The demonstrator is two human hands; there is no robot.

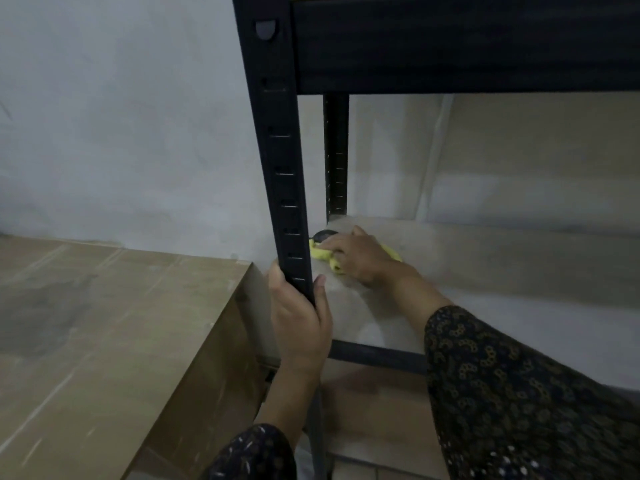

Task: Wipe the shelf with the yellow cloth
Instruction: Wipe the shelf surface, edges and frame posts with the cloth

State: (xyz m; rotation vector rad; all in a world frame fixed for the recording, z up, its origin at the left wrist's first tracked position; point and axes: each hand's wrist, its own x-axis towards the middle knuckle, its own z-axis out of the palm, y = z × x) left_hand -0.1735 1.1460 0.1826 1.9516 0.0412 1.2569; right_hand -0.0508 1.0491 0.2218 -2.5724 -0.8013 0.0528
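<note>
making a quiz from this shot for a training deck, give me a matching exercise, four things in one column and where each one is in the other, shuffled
Things:
1 left hand
2 right hand
3 yellow cloth
4 cardboard box

Places:
a on the shelf board, under a hand
b left of the black front post, off the shelf
c gripping that post
d resting on the cloth

Pairs: 1-c; 2-d; 3-a; 4-b

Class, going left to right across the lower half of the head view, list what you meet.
Cardboard box → left hand, gripping the front post → right hand, pressing on the yellow cloth → patterned sleeve.
</note>
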